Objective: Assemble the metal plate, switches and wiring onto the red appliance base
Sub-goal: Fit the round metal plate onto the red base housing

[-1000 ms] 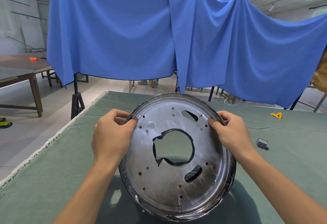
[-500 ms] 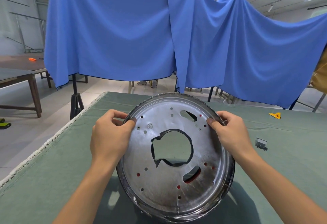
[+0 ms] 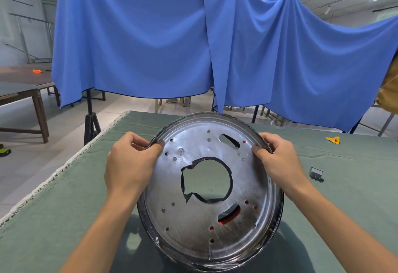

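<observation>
Frame centre: left hand (image 3: 129, 165) and right hand (image 3: 280, 160) pinch the tilted plate's (image 3: 204, 219) rim, likely lining it up.

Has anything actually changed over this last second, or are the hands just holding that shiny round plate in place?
Hardly anything. The left hand and right hand keep gripping the metal plate by its upper rim, tilted toward the camera; nothing was let go. Red still shows through its holes. The small grey part and yellow piece stayed on the green cloth.
</observation>
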The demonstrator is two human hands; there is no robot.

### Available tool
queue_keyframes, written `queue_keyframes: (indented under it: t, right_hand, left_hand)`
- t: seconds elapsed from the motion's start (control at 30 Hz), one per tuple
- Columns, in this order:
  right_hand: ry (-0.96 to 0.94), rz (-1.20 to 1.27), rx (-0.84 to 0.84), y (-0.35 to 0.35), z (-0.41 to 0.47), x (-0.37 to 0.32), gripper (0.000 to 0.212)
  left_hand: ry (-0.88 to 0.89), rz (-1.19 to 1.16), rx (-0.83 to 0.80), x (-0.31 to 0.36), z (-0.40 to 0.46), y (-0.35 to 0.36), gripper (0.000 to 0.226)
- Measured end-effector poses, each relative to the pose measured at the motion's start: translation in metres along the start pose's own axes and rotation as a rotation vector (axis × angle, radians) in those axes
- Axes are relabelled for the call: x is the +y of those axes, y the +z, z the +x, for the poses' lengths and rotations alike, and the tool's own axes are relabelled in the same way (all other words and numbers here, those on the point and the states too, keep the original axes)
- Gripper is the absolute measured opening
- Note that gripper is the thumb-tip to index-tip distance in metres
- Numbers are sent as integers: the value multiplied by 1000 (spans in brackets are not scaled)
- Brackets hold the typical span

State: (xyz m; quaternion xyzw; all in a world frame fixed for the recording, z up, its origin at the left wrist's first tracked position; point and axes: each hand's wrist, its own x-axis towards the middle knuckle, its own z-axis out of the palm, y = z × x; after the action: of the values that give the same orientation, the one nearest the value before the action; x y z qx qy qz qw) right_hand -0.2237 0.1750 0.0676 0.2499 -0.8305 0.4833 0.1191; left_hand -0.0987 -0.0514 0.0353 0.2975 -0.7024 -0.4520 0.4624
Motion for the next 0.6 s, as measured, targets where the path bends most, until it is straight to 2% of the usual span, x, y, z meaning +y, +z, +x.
queue_keyframes:
  t: [0.3, 0.6]
  right_hand:
    - [25, 99, -44, -2, -2, -3, 34]
    - [14, 110, 32, -1, 0, 7, 22]
  left_hand:
    - [-23, -3, 3, 4, -2, -3, 30]
    - [8, -34, -56, 10, -9, -1, 12]
